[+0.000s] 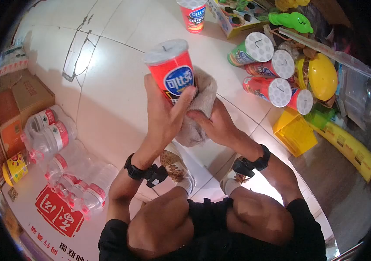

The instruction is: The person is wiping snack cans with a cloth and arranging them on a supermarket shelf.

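Observation:
A red canister with a blue label and a pale lid (172, 65) is held up at the centre, tilted slightly. My left hand (163, 104) is wrapped round its lower part, thumb across the front. A greyish-beige cloth (200, 104) lies against the canister's right side and hangs below it. My right hand (220, 126) grips the cloth, thumb pointing left towards my left hand. The canister's base is hidden by my left hand and the cloth.
Another red canister (194, 18) stands on the tiled floor at the top. Several red and green canisters (266, 89) stand at the right, beside a yellow-lidded jar (322, 76) and a yellow box (296, 132). Wrapped bottles (52, 135) and cartons (33, 95) are at the left.

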A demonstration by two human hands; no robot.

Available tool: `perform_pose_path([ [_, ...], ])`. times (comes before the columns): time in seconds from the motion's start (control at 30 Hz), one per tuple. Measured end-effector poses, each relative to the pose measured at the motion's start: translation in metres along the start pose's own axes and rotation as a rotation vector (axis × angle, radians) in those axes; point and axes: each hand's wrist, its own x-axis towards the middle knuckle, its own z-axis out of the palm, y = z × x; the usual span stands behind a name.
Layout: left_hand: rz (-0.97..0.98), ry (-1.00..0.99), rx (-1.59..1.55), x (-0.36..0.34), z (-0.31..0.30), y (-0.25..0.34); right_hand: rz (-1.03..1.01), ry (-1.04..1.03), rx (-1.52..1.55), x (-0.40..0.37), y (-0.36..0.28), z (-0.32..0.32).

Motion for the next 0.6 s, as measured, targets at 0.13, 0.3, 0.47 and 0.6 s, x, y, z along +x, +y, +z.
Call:
perform_pose_path([
  [0.13,-0.141,-0.160,-0.037,-0.014,-0.004,0.024,0.099,0.021,0.354,0.017,-0.003,-0.014],
  [0.3,0.134,-0.406,0.412,-0.002,-0.042,0.012,0.401,-0.067,0.484,0.014,-0.006,-0.039],
  [0.47,0.221,-0.247,0.113,0.014,-0.046,0.017,0.700,-0.064,0.635,0.001,-0.015,-0.043],
  [0.6,-0.002,-0.320,-0.325,0.007,-0.032,0.003,0.741,-0.045,0.548,0.001,-0.022,-0.036],
])
